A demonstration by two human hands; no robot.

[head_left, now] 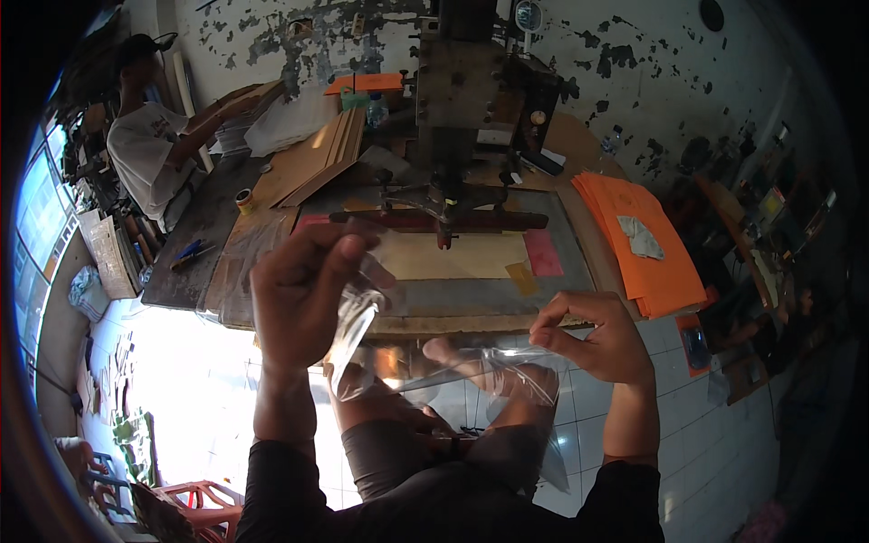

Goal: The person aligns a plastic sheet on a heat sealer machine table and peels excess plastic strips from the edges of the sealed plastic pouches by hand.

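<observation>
A strip of clear plastic film (355,348) hangs in a slack curve between my two hands, above my lap. My left hand (303,290), raised in front of the table edge, pinches one end between thumb and fingers. Lower and to the right, my right hand (597,339) pinches the other end between thumb and bent fingers. Behind them stands a screen-printing press (453,118) with a screen frame (579,235) beneath its head. A pale yellow area, a pink patch (543,252) and a small tan tape piece (521,278) show on that frame.
Orange sheets (634,262) with a crumpled pale cloth (641,237) lie on the table's right. Cardboard sheets (317,158), a small tin (244,201) and blue-handled pliers (188,253) are on the left. A person (149,145) handles sheets at far left. A red stool (204,502) stands lower left.
</observation>
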